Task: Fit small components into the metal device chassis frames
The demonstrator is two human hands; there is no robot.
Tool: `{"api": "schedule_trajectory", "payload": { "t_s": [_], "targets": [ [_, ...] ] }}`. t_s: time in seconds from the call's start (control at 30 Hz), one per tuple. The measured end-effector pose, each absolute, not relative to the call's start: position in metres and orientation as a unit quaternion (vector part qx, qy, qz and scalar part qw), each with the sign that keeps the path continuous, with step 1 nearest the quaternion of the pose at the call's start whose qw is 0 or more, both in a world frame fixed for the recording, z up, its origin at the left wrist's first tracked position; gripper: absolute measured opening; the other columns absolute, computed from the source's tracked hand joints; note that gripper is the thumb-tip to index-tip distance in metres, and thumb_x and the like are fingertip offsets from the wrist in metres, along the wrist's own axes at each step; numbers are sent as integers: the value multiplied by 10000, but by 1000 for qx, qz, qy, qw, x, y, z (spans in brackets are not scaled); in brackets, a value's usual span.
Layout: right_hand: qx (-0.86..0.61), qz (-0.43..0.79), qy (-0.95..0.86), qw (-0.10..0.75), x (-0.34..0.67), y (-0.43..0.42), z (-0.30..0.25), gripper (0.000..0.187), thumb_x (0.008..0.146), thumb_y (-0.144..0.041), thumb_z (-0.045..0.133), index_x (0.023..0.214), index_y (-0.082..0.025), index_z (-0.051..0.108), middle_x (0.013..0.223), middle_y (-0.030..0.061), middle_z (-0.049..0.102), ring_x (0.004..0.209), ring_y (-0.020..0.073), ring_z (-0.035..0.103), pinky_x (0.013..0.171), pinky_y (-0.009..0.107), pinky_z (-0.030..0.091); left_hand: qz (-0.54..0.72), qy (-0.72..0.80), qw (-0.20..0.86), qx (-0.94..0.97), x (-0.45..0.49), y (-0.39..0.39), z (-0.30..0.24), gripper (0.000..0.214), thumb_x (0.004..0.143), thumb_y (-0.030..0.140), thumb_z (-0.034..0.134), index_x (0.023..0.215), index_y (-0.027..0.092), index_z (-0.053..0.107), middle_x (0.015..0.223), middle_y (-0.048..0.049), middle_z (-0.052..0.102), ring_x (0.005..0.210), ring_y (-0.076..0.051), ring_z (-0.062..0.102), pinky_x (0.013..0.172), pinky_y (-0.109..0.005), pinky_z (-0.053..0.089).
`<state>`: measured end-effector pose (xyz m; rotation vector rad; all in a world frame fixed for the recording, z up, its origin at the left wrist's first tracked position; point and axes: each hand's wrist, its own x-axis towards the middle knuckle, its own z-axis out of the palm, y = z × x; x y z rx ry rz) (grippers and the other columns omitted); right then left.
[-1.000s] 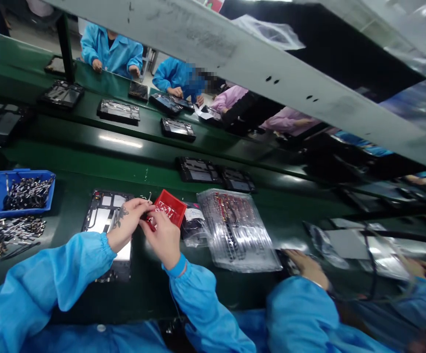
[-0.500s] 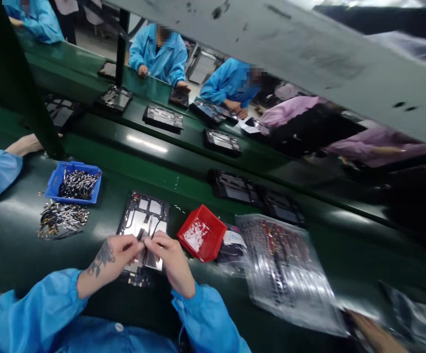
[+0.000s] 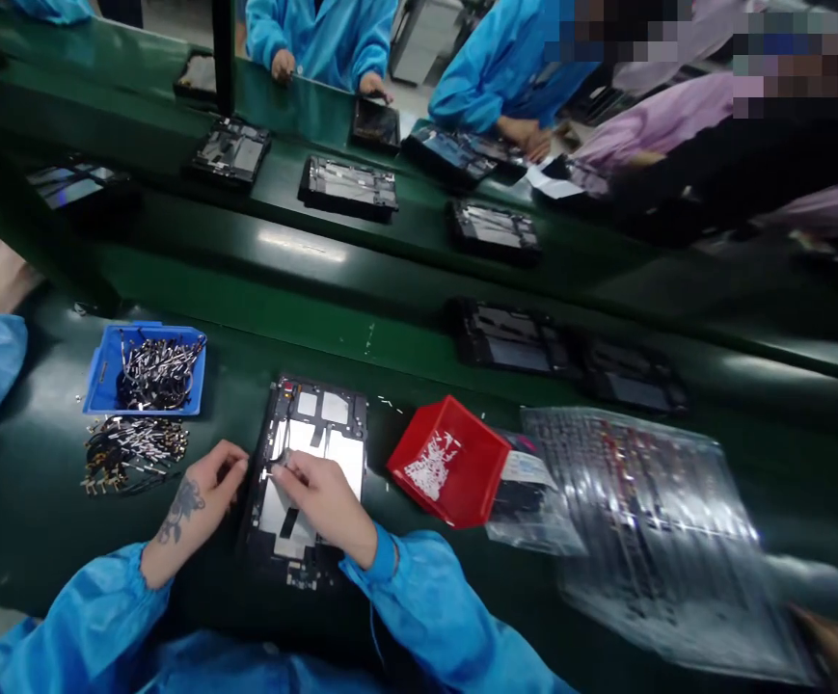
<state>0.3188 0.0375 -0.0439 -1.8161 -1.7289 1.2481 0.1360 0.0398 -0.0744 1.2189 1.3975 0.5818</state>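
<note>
A black tablet chassis (image 3: 310,410) with silver panels lies on the green conveyor belt (image 3: 361,361), directly under both hands. My right hand (image 3: 324,496) rests over its left side, fingertips pinching a small thin cable (image 3: 278,463) at the chassis edge. My left hand (image 3: 205,496) sits just left of the chassis, fingers curled towards that same spot. What lies under those fingertips is partly hidden. A red plastic tray (image 3: 447,463) holding small white pieces stands to the right of my right hand.
A blue bin (image 3: 111,371) of metal-ended cables and a loose cable pile (image 3: 133,453) lie left. A large plastic bag of parts (image 3: 650,520) lies right. Further chassis sit on the belts. Co-workers in blue and pink smocks work across the line.
The view has turned and the belt appears more level. My hands have lowered and spread slightly, from holding a dark strip above the chassis to working at its left edge.
</note>
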Motion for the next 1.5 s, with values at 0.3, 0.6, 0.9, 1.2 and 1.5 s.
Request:
{"api": "schedule_trajectory", "payload": {
  "t_s": [0.3,0.6,0.9,1.2,1.5],
  "targets": [
    [-676,344,-643,108,307,37,-51,281,887,-244,507,614,-188,469,546,-34,450,536,104,406,531,241,224,249,559,636,470,147,45,-87,309,812,326,511,1097,210,488,694,70,474,465,-83,498,376,-179,407],
    [-670,341,-645,136,306,34,-52,283,897,-262,485,621,-207,454,561,-26,468,538,119,434,532,249,249,230,545,647,480,146,51,-86,362,782,323,571,1107,200,472,681,80,466,469,-81,506,366,-170,397],
    [-577,449,-593,338,306,42,-58,109,854,-212,541,855,-218,649,872,24,622,742,131,575,623,232,417,205,579,601,512,153,57,-82,300,716,209,545,1004,207,460,620,107,475,407,-66,450,406,-184,341],
    [-628,408,-565,346,325,49,-62,109,845,-262,582,770,-198,631,874,40,620,650,125,531,600,263,427,265,498,544,621,150,53,-82,143,791,163,506,774,182,646,772,-6,516,672,-121,511,586,-225,405],
    [-635,409,-567,328,328,52,-63,74,837,-191,565,783,-182,613,1063,61,562,559,79,453,584,275,429,256,443,540,668,143,54,-87,339,870,174,458,1058,264,725,811,-23,466,761,-145,517,667,-247,451]
  ]
}}
